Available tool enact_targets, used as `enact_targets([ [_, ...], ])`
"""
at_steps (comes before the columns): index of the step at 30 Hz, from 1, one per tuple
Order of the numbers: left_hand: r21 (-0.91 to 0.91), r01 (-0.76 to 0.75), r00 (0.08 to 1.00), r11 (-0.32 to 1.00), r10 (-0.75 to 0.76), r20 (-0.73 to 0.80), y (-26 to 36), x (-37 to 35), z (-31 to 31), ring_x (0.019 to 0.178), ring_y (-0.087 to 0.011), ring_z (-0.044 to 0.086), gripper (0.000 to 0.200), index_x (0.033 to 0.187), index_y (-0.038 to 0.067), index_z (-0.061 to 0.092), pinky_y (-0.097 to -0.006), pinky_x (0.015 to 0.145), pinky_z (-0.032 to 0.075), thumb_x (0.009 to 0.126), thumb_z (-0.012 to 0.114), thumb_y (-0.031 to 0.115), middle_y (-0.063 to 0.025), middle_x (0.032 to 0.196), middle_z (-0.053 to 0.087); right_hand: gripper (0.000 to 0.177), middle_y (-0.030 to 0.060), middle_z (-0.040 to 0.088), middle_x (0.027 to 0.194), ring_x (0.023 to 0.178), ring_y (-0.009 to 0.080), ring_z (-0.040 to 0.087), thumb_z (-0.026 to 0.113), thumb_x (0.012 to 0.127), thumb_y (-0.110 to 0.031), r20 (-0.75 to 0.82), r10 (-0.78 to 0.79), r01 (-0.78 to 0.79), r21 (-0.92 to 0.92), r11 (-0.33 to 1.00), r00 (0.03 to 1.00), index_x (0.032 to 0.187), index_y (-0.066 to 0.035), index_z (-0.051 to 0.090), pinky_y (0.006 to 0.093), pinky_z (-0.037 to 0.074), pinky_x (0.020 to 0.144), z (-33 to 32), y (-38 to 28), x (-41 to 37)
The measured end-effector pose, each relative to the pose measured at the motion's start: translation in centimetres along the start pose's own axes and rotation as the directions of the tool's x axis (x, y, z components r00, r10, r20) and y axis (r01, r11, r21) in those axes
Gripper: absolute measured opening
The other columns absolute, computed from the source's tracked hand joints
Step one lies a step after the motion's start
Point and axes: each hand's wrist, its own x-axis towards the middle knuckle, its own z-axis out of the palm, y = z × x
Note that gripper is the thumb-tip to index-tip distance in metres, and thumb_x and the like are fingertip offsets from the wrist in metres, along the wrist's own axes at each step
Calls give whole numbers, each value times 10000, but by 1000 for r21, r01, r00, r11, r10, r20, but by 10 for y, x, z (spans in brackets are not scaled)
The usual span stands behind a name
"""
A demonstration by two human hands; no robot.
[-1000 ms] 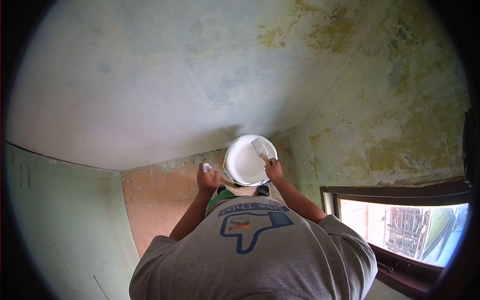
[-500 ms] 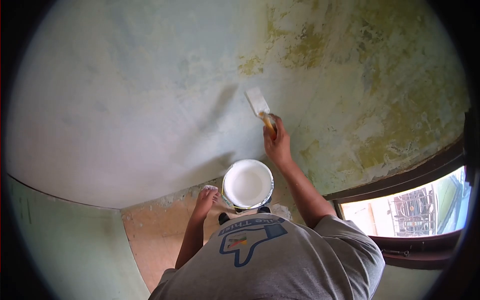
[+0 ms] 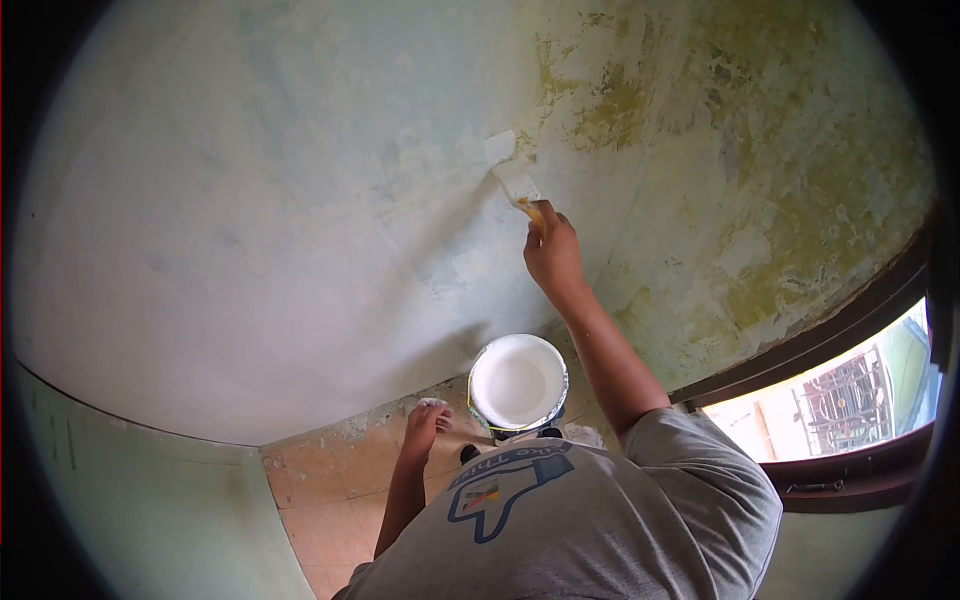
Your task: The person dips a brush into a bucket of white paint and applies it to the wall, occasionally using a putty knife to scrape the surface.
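Observation:
My right hand [image 3: 553,250] is closed around the yellow handle of a paintbrush [image 3: 517,185], whose wide, white-coated bristles lie against the wall [image 3: 330,180]. Just above the bristle tips is a fresh white patch of paint [image 3: 499,147]. Below, in front of my body, a white bucket [image 3: 474,383] with a yellow handle holds white paint [image 3: 517,381]. My left hand [image 3: 422,430] hangs to the left of the bucket, apart from it, with its fingers curled. Something white shows at those fingers; whether it is a held thing or paint cannot be made out.
Olive-green patches [image 3: 610,110] mark the wall at upper right. A dark-framed window [image 3: 850,400] is at lower right, with a metal latch [image 3: 815,487] on its frame. Tiled floor [image 3: 330,520] lies below left, beside a green side wall [image 3: 140,490].
The brush and my right hand have shifted slightly on the wall, and a white paint patch now shows above the bristles. The bucket and left hand appear farther right and lower as the view shifted.

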Motion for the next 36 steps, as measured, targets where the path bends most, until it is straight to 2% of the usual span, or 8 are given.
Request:
enact_targets([
  [3,-8,15,1000,1000,-15,-23,-6,-1,-7,712,-149,627,198,1013,70,606,-292,664,490,963,568,257,-62,881,676,258,232,623,853,716,406,605,597,911,-22,16,20,-21,9,1000,1000,1166,-35,558,460,483,637,-7,-3,-3],
  [9,-33,0,1000,999,-1,-29,-4,-2,-11,704,-156,631,197,1034,56,609,-293,656,497,965,554,232,-72,880,679,229,243,618,878,747,451,595,577,904,-1,-117,-51,63,103,993,992,1130,-32,557,490,481,662,-9,-30,24],
  [14,-48,-23,999,999,21,-31,-5,6,-10,690,-153,633,199,1040,50,605,-288,646,502,965,550,225,-76,869,679,222,245,603,883,789,448,609,564,903,-3,2,-3,3,-42,999,1000,1123,-36,558,530,491,691,17,9,-5],
  [21,-54,24,999,998,-25,-26,-13,11,-17,687,-149,635,197,1035,60,600,-283,635,504,969,553,239,-68,860,676,153,231,606,843,748,427,596,575,908,0,15,89,-88,-20,996,996,1058,-23,557,497,473,653,2,3,-19],
  [27,-50,9,1000,999,-10,-6,-4,14,-17,698,-149,639,202,1029,58,603,-282,636,504,967,557,245,-67,857,676,142,228,607,838,722,431,590,584,914,-15,-134,-67,77,73,994,989,1054,-20,557,498,471,648,6,-18,10],
  [30,-58,-17,999,998,19,35,2,17,-19,691,-147,638,204,1026,58,609,-280,630,503,962,564,246,-70,852,682,134,236,611,852,733,450,589,581,914,-18,-61,-34,32,-38,999,998,1045,-22,555,508,475,666,23,2,-8],
  [32,-54,-42,998,998,44,35,4,22,-21,679,-141,635,209,1026,59,614,-278,623,502,962,573,254,-71,853,692,184,241,599,852,784,448,614,573,904,-9,66,94,-85,-132,988,993,1086,-36,564,528,504,702,22,11,-27],
  [36,-58,-39,994,998,45,102,-3,33,-36,669,-134,633,216,1024,55,618,-273,616,501,965,580,260,-73,861,700,131,240,617,869,764,455,598,583,906,-14,10,113,-111,-117,987,994,1033,-23,554,510,474,669,12,1,-32],
])
